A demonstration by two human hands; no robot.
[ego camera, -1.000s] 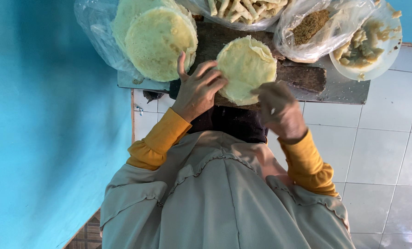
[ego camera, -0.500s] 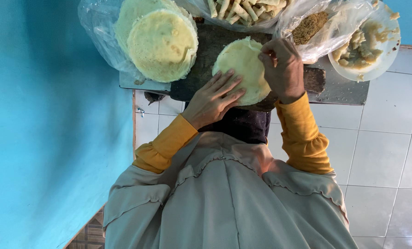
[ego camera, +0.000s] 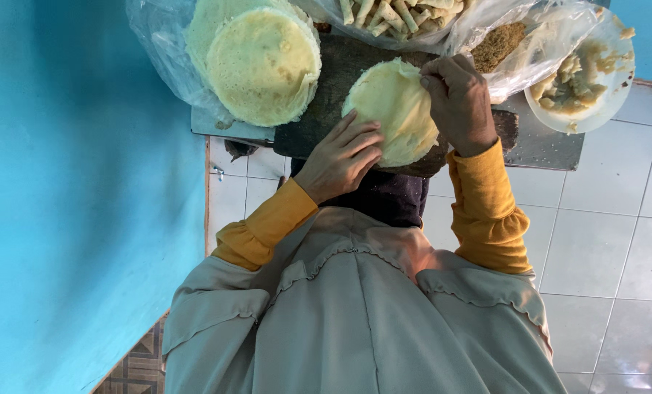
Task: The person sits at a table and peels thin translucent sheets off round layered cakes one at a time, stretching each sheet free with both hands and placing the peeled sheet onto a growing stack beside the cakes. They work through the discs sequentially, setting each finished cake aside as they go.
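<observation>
Stacked wrappers (ego camera: 264, 66), rolled sticks (ego camera: 391, 14), perhaps filling on plate (ego camera: 610, 95).

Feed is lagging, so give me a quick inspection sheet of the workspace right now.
Surface: dark board on a grey tabletop.
Job's things: thin round wrapper lies on the board.
Clutter: bagged wrapper stack, bagged rolls, bag of brown crumbs, white plate of filling.
Grippers: left hand flat on the wrapper; right hand pinches its far edge.
Cables: nothing seen.
Surroundings: blue wall, white floor tiles.

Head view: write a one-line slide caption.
Both hands, left hand and right hand, flatten a round wrapper on a dark board.
</observation>
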